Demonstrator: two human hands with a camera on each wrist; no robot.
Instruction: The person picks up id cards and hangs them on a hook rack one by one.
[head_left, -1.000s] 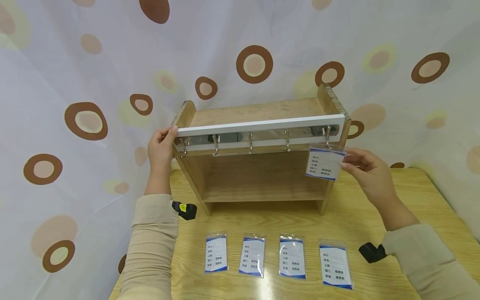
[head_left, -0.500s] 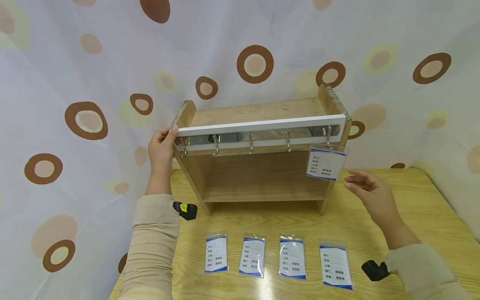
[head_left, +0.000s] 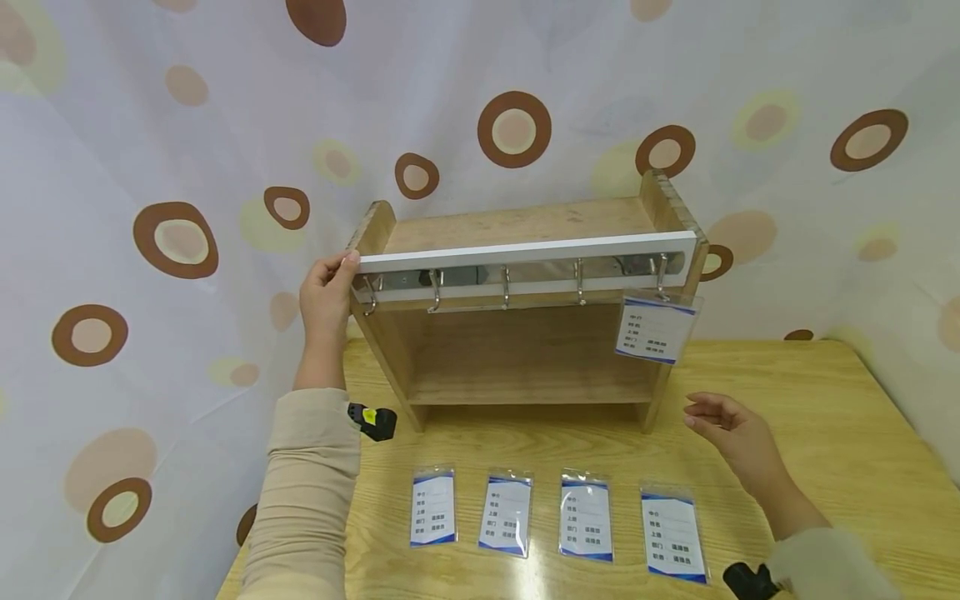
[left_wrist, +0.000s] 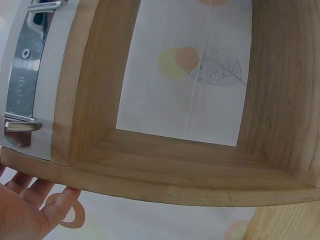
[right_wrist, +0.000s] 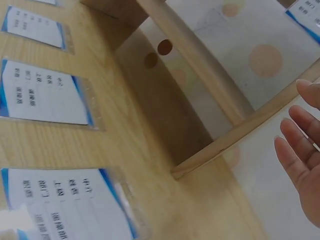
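A wooden shelf point(head_left: 525, 398) stands on the table, with a white board point(head_left: 525, 250) bearing a metal strip and several hooks across its front top. My left hand point(head_left: 327, 296) grips the shelf's upper left corner, thumb at the board's end; in the left wrist view its fingers point(left_wrist: 59, 206) touch the side panel. From the rightmost hook point(head_left: 662, 273) hangs a badge point(head_left: 654, 330) in a clear sleeve, slightly tilted. My right hand point(head_left: 738, 437) is in the air, lower right of that badge, fingers loosely bent and holding nothing.
Several more badges lie in a row before the shelf, from the left badge point(head_left: 432, 507) to the right badge point(head_left: 672, 535). The wooden table point(head_left: 810, 408) extends right of the shelf. A patterned cloth point(head_left: 570, 50) hangs behind.
My right hand has let go of the badge, which stays on the hook, and has moved down away from it. The left hand has kept its place on the shelf corner.
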